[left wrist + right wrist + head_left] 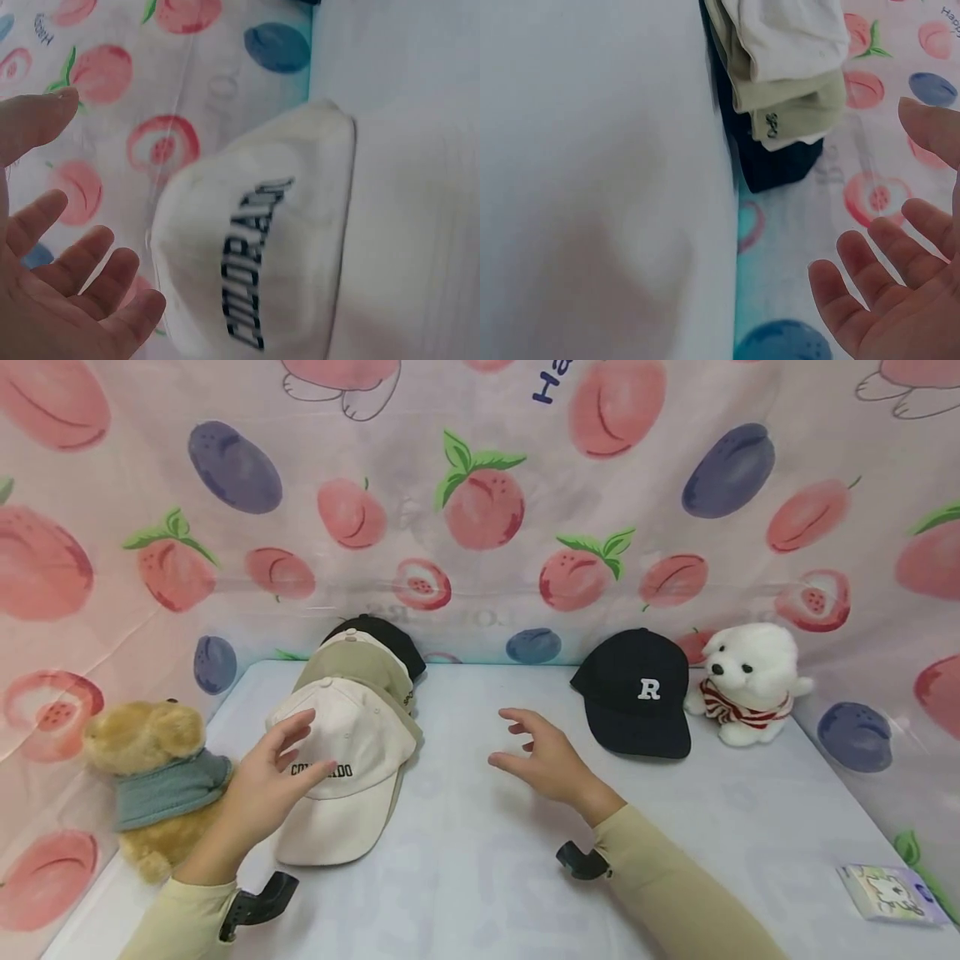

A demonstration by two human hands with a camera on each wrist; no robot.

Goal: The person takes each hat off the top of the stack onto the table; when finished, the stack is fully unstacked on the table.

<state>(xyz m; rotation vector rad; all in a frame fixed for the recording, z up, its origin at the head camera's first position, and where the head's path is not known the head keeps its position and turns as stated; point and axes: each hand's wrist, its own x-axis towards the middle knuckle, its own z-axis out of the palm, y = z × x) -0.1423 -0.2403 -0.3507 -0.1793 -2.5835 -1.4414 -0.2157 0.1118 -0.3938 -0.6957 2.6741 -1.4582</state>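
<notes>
Nearest me, the cuffs of my tan sleeves [675,877] each have a black mount [262,897] at the wrist. Over at my 3 o'clock a small packet [888,895] with a cartoon picture lies flat on the white table [465,868]. My left hand [262,785] is at 10 o'clock, its fingers spread from the thumb in a loose curve, gripping nothing; just left of it, partly behind my forearm, sits a tan plush [161,760] in a blue-grey top. My right hand [555,764], well apart from the left and just past 12 o'clock, is also spread and holds nothing, over bare table. The cream cap [341,739] lies at 11 o'clock, brim toward me, right by my left fingers; my thumb crosses its dark lettering in the head view, and I cannot tell whether I touch it. Overlapping behind it is an olive cap [360,662], then a strip of pale cloth, and at the far end of the row a black cap [386,631]. At 1 o'clock, beyond my right hand, the R cap [626,681] leans with its white letter facing me. Close beside it, between 1 and 2 o'clock, sits a white dog [753,672] in a striped red scarf. Farthest off hangs the fruit-print cloth [480,410].
</notes>
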